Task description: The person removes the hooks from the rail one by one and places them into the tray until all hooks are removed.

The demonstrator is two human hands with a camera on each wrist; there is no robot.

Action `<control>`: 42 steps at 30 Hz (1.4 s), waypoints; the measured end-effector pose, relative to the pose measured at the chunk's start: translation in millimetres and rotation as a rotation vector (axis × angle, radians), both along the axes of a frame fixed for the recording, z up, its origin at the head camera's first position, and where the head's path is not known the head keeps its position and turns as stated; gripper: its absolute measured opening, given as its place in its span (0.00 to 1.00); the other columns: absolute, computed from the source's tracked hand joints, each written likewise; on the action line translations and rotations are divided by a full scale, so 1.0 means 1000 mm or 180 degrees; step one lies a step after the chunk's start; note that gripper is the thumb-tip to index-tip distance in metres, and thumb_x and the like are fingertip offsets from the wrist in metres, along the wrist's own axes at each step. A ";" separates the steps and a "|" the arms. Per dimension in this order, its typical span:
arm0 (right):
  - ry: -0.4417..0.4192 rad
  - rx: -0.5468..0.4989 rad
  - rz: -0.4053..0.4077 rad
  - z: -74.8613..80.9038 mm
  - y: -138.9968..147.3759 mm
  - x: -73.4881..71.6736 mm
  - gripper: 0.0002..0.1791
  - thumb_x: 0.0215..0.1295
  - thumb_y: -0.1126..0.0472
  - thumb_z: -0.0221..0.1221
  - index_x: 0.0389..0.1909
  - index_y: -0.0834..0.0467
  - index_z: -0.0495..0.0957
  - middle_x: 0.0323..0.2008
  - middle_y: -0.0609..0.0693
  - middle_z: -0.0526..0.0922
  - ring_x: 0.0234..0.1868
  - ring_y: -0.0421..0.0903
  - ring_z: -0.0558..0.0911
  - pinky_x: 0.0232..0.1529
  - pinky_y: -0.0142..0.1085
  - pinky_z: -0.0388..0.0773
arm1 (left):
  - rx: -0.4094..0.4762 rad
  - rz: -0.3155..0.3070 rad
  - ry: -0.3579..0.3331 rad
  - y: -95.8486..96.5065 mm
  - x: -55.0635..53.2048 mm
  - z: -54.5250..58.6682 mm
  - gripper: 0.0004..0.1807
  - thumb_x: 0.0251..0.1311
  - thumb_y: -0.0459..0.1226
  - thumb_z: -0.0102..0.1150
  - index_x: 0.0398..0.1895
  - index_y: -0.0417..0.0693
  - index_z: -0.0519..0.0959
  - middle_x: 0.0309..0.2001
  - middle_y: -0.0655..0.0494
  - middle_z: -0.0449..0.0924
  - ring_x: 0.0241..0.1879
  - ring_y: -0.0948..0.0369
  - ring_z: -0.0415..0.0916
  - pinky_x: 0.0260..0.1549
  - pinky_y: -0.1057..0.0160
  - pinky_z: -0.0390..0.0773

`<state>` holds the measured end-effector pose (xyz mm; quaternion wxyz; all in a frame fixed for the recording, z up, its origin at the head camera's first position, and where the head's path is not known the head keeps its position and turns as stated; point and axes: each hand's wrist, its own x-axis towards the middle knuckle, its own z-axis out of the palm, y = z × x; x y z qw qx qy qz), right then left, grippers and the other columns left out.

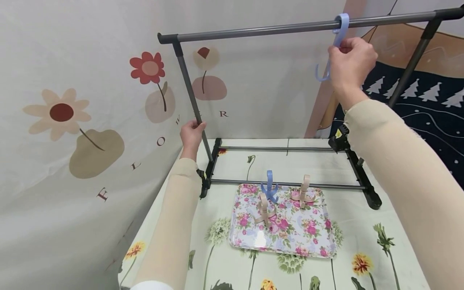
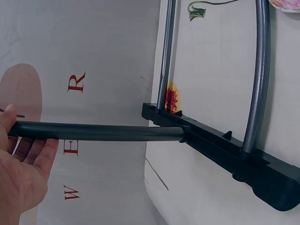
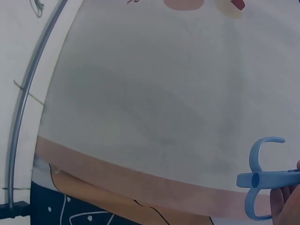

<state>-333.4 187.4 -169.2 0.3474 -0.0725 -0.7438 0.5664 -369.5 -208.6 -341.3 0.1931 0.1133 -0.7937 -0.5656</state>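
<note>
My right hand (image 1: 352, 60) pinches a light blue plastic hook (image 3: 267, 179) by its stem. The top curve of this hook loops over the dark grey top rail (image 1: 261, 30) of a small garment rack, near the rail's right end, and its lower prongs hang below the fingers. With my left hand (image 1: 192, 136) I grip the rack's left upright (image 1: 188, 84) partway down; the left wrist view has the fingers (image 2: 44, 157) curled beneath that tube. On the table in front, a flower-patterned tray (image 1: 286, 241) carries a blue hook (image 1: 269, 187) and two beige hooks (image 1: 303, 191).
The rack's black feet (image 1: 371, 197) stand on a flower-print tablecloth (image 1: 221, 266), joined by two low crossbars (image 1: 275, 149). A printed curtain (image 1: 108, 40) hangs at the left and behind, and a dark cloth with white trees (image 1: 431, 92) hangs at the right.
</note>
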 end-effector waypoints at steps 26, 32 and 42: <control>0.0249 0.0009 -0.0018 0.017 0.005 0.016 0.19 0.66 0.51 0.63 0.53 0.57 0.83 0.44 0.44 0.84 0.43 0.31 0.79 0.59 0.28 0.71 | -0.0030 -0.0033 -0.0028 0.000 -0.001 -0.001 0.15 0.68 0.43 0.61 0.48 0.41 0.81 0.48 0.48 0.82 0.52 0.53 0.75 0.56 0.51 0.70; 0.0225 0.0093 0.0175 0.003 0.003 0.021 0.21 0.64 0.48 0.65 0.54 0.55 0.82 0.45 0.45 0.84 0.46 0.35 0.81 0.60 0.31 0.71 | -0.0057 0.0003 -0.0035 -0.004 0.000 -0.001 0.16 0.67 0.44 0.62 0.48 0.40 0.81 0.49 0.47 0.81 0.51 0.53 0.75 0.55 0.52 0.71; 0.0217 0.0734 0.0350 -0.024 -0.011 0.035 0.21 0.64 0.47 0.65 0.53 0.55 0.83 0.46 0.49 0.86 0.45 0.37 0.83 0.56 0.34 0.75 | -0.0063 0.0020 -0.0005 -0.010 0.002 -0.002 0.16 0.67 0.45 0.62 0.47 0.41 0.81 0.48 0.47 0.81 0.51 0.53 0.74 0.55 0.52 0.71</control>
